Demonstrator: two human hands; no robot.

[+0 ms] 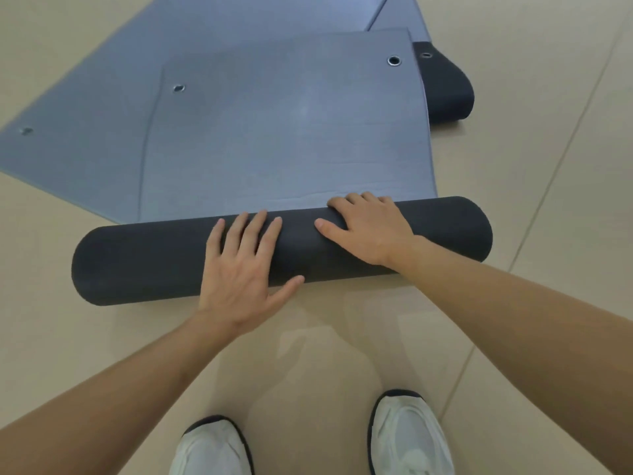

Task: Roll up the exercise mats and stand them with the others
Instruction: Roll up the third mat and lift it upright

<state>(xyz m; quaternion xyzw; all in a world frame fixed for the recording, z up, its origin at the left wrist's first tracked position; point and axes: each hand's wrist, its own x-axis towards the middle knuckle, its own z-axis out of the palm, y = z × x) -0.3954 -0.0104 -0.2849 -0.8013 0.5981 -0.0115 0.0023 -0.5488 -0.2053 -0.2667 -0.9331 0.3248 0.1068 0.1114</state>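
Observation:
A grey-blue exercise mat (pixel 291 132) lies on the floor, its near part wound into a dark roll (pixel 137 262) that runs left to right. My left hand (pixel 243 269) lies flat on the roll's middle, fingers straight and spread. My right hand (pixel 370 228) rests on top of the roll to the right, its fingers reaching over the far side where the roll meets the flat part. The flat part has metal eyelets (pixel 394 60) near its far end.
A second grey-blue mat (pixel 85 132) lies flat under and left of the first. A third mat's dark curled end (pixel 445 87) sits at the back right. Beige tiled floor (pixel 548 132) surrounds them. My white shoes (pixel 407 437) stand just behind the roll.

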